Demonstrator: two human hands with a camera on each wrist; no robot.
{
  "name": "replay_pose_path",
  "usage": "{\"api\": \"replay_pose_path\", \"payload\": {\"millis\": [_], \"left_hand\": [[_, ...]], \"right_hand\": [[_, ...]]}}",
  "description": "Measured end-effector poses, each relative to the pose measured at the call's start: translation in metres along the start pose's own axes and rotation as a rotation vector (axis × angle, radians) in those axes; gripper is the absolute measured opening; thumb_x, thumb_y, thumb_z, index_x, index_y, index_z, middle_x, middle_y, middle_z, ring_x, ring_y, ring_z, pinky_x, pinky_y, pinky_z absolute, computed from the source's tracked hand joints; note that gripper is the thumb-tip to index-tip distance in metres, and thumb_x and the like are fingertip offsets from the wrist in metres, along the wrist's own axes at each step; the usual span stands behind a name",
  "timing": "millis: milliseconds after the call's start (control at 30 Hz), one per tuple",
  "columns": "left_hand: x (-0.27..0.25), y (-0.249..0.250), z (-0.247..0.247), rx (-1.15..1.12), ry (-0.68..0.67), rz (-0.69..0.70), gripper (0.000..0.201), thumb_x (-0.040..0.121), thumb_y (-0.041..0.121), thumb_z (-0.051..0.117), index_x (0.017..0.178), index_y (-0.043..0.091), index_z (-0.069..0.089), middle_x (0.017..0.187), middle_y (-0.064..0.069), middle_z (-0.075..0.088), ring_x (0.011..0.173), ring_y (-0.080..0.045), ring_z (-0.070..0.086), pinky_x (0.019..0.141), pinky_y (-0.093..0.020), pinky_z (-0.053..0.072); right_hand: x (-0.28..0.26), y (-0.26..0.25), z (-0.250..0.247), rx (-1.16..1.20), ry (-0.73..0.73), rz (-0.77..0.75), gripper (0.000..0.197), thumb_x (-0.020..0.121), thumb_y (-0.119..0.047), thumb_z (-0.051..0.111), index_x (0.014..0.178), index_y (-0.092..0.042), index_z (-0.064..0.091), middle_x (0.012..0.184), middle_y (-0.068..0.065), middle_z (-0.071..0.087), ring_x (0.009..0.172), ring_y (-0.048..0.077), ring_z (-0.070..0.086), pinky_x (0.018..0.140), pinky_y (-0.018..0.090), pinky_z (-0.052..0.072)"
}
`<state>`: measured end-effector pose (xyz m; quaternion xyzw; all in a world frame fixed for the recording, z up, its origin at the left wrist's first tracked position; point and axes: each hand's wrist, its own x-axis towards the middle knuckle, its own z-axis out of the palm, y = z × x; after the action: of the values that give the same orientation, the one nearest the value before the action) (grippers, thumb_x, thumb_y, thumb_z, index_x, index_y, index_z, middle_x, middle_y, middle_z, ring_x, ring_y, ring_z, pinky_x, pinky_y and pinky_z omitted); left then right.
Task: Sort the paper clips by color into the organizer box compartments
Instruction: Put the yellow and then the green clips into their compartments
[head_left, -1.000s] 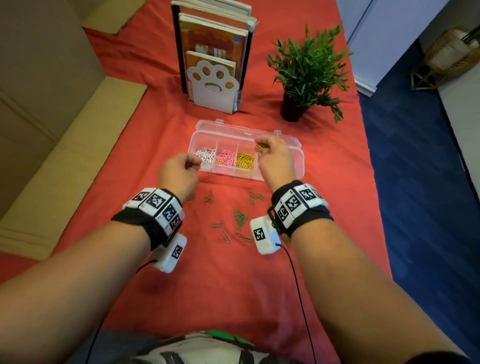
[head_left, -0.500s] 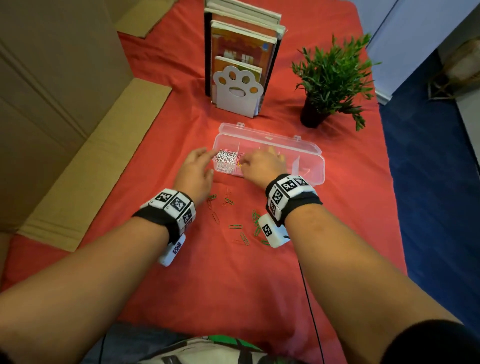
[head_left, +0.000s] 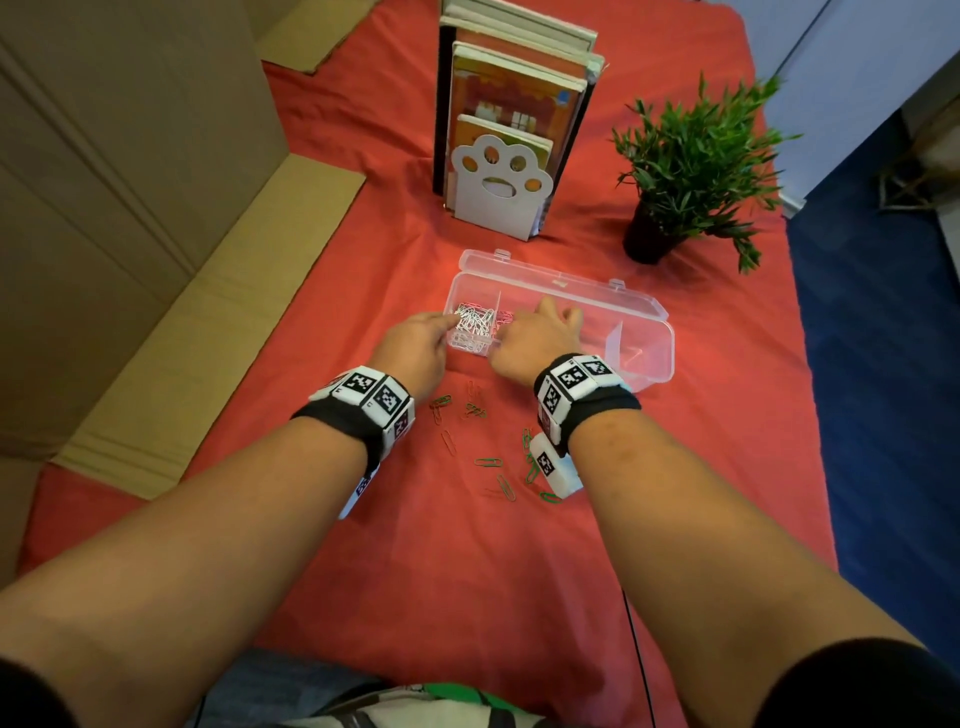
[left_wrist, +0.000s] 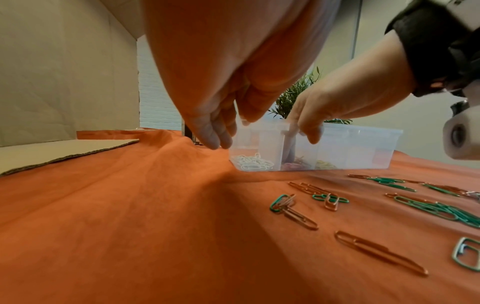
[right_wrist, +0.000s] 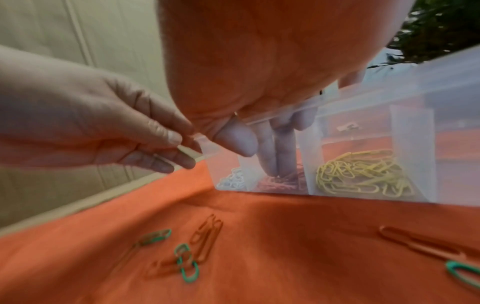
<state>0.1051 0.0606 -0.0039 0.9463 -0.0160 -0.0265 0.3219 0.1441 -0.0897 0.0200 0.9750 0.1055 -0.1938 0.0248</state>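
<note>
The clear organizer box (head_left: 644, 312) lies open on the red cloth. It holds white clips (head_left: 474, 325) in its left compartment, pink clips (right_wrist: 280, 183) beside them and yellow clips (right_wrist: 363, 174) further right. My left hand (head_left: 415, 348) pinches the box's near left corner rim between thumb and fingers (right_wrist: 182, 162). My right hand (head_left: 535, 338) reaches over the front wall, its straight fingers (right_wrist: 275, 156) pressing down on the pink clips and its thumb outside the wall. Loose green clips (head_left: 488, 461) and orange-red clips (head_left: 448, 441) lie scattered in front of the box, between my wrists.
A paw-shaped bookend with books (head_left: 501, 192) stands behind the box, and a potted plant (head_left: 691, 161) at the back right. Cardboard sheets (head_left: 156, 312) lie along the left. The cloth's right edge drops to a blue floor (head_left: 883, 364).
My right hand moved left from the yellow compartment into the pink one. My left hand uncurled from a fist and took hold of the box's left corner.
</note>
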Motion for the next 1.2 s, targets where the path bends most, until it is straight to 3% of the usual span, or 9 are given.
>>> {"api": "replay_pose_path", "payload": {"millis": [100,200,367,567,767,867,1000,1100,1200], "left_hand": [[-0.001,0.000,0.001,-0.042,0.015,-0.016,0.038,0.090,0.004,0.043,0.126,0.009,0.056,0.131,-0.013,0.057,0.121,-0.025,0.053,0.103,-0.025,0.035],[-0.002,0.001,0.002,-0.074,0.038,-0.022,0.035,0.090,0.006,0.046,0.123,0.008,0.058,0.129,-0.012,0.059,0.119,-0.025,0.054,0.102,-0.024,0.035],[0.001,0.002,-0.002,-0.114,0.035,-0.042,0.031,0.090,0.014,0.053,0.119,0.009,0.062,0.123,-0.012,0.063,0.116,-0.024,0.057,0.099,-0.021,0.035],[0.004,0.003,-0.003,-0.107,0.052,-0.056,0.029,0.089,0.014,0.053,0.116,0.010,0.064,0.119,-0.012,0.065,0.112,-0.024,0.059,0.097,-0.023,0.038],[0.004,0.005,-0.003,-0.074,0.063,-0.056,0.029,0.089,0.014,0.052,0.116,0.012,0.065,0.117,-0.013,0.066,0.108,-0.026,0.061,0.093,-0.024,0.041],[0.004,0.005,-0.003,-0.066,0.065,-0.066,0.029,0.090,0.015,0.052,0.115,0.013,0.065,0.117,-0.013,0.066,0.107,-0.027,0.061,0.092,-0.026,0.042],[0.003,0.008,-0.003,-0.059,0.071,-0.071,0.029,0.090,0.015,0.051,0.116,0.012,0.065,0.117,-0.013,0.066,0.107,-0.026,0.061,0.092,-0.023,0.039],[0.002,0.009,-0.003,-0.050,0.070,-0.069,0.029,0.090,0.014,0.052,0.115,0.011,0.065,0.116,-0.014,0.066,0.106,-0.028,0.061,0.091,-0.024,0.039],[0.001,0.011,-0.004,-0.043,0.071,-0.070,0.028,0.089,0.014,0.052,0.114,0.011,0.065,0.115,-0.016,0.066,0.105,-0.030,0.061,0.092,-0.027,0.041]], "right_hand": [[0.001,0.007,-0.002,0.122,0.048,0.039,0.022,0.077,-0.028,0.043,0.080,-0.025,0.064,0.090,-0.007,0.058,0.109,0.022,0.034,0.079,0.040,0.021],[0.004,0.015,-0.007,0.227,0.066,0.025,0.037,0.077,-0.025,0.041,0.103,-0.036,0.066,0.104,-0.008,0.057,0.114,0.025,0.033,0.079,0.040,0.020],[0.006,0.012,-0.006,0.098,0.068,-0.004,0.034,0.081,-0.033,0.025,0.073,-0.024,0.056,0.095,-0.005,0.059,0.111,0.024,0.036,0.080,0.041,0.020],[0.009,0.009,0.002,0.047,0.030,-0.015,0.051,0.089,-0.042,0.020,0.091,-0.019,0.065,0.112,0.000,0.059,0.115,0.023,0.035,0.099,0.051,0.020],[0.008,0.018,-0.001,0.273,0.082,0.044,0.035,0.086,-0.030,0.036,0.095,-0.031,0.069,0.106,-0.006,0.060,0.114,0.025,0.034,0.091,0.044,0.024],[0.011,0.028,0.003,0.574,0.252,0.108,0.020,0.082,-0.027,0.049,0.075,-0.029,0.067,0.099,-0.004,0.065,0.112,0.024,0.045,0.096,0.038,0.032],[0.009,0.032,0.004,0.893,0.262,0.105,0.020,0.081,-0.013,0.044,0.072,-0.028,0.051,0.079,0.004,0.064,0.077,0.025,0.061,0.078,0.043,0.054],[0.006,0.038,0.000,0.986,0.271,0.122,0.022,0.086,-0.003,0.040,0.088,-0.020,0.053,0.080,0.008,0.062,0.066,0.018,0.056,0.063,0.030,0.048],[0.006,0.043,0.002,0.975,0.239,0.124,0.024,0.087,0.000,0.043,0.087,-0.015,0.063,0.085,0.011,0.066,0.071,0.019,0.057,0.065,0.027,0.048]]}}
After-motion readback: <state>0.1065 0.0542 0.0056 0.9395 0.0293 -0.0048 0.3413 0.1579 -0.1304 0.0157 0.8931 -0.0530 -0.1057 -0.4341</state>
